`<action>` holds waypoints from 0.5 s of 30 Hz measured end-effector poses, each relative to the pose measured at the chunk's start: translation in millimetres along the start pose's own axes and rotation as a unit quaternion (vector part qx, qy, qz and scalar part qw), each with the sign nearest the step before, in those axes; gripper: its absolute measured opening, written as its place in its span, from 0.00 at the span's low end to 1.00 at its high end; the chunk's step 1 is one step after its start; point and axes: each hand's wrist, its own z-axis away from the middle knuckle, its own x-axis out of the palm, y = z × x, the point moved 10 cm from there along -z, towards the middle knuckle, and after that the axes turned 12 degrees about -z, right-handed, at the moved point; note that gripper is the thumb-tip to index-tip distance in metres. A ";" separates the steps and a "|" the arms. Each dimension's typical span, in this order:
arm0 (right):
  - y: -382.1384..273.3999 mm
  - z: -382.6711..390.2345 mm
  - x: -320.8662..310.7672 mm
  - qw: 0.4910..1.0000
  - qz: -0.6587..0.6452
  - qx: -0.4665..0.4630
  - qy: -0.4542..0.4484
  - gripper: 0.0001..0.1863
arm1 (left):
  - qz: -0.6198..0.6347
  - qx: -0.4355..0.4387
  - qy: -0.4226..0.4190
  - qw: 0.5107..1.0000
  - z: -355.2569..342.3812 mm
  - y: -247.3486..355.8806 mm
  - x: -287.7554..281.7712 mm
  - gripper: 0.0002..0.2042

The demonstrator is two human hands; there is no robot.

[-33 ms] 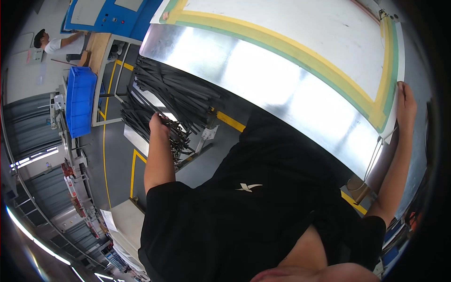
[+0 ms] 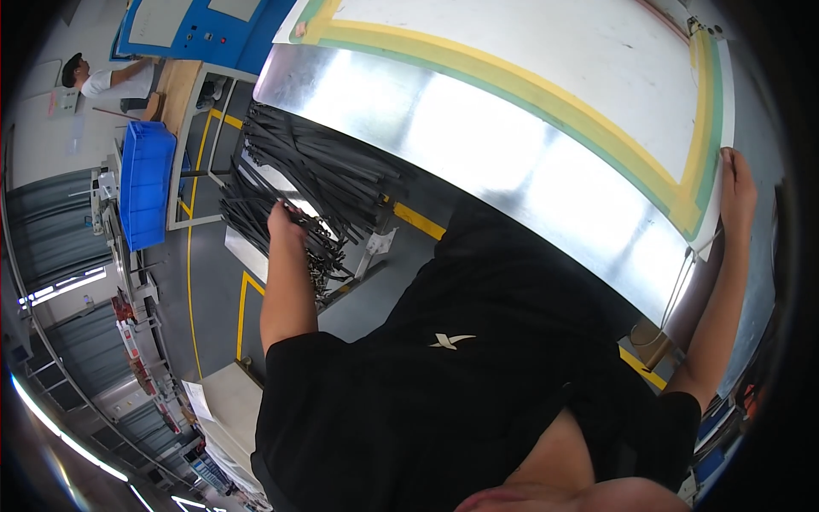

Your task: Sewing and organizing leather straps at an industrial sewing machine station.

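My left hand (image 2: 287, 225) is the nearer, right at the black strips (image 2: 320, 158) low on my left, their long axes slanting across its reach. Its fingers half curl; I can't tell whether they hold any. My right hand (image 2: 739, 192) is at the table's (image 2: 478, 128) right edge, grip unclear.

No word or number can be read. On the black shirt (image 2: 367, 401), to the right of the left hand (image 2: 286, 224) and nearer to the body, there is one pale mark (image 2: 450, 341), shaped like a slanting letter X. Far beyond the left hand, toward the left, a notice (image 2: 62, 101) with reddish print is on the wall (image 2: 36, 141); its print is too small to read. To the left of the same hand and nearer to the body, a white paper (image 2: 197, 399) is at the worktop (image 2: 230, 388), its content unclear.
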 end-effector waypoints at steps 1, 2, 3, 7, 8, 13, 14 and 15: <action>-5.2 -1.0 2.5 1.000 -0.002 -0.007 -0.010 0.17 | 0.023 0.020 -0.018 0.999 9.3 17.4 7.1 0.14; -8.3 0.9 0.2 1.000 0.000 -0.006 -0.008 0.17 | 0.026 0.051 -0.034 0.998 30.1 39.3 25.0 0.17; -12.9 1.4 -1.2 1.000 0.008 -0.006 0.002 0.17 | 0.022 0.083 -0.081 0.993 43.2 63.1 37.1 0.17; -17.1 0.9 -0.3 1.000 0.006 0.005 0.001 0.17 | 0.049 0.207 -0.141 0.967 135.5 157.3 78.5 0.14; -19.0 -1.0 -0.4 1.000 0.004 0.003 0.003 0.17 | 0.062 0.228 -0.158 0.959 153.6 178.9 81.1 0.14; -38.5 -3.4 3.0 1.000 0.024 0.009 -0.013 0.17 | 0.080 0.353 -0.271 0.892 293.4 246.0 109.1 0.13; -40.7 -1.2 -2.7 0.999 0.031 0.013 -0.004 0.17 | 0.081 0.395 -0.298 0.865 320.9 253.8 117.5 0.14; -40.9 2.1 -5.0 1.000 0.021 0.015 -0.007 0.16 | 0.075 0.420 -0.318 0.847 348.9 255.8 126.8 0.14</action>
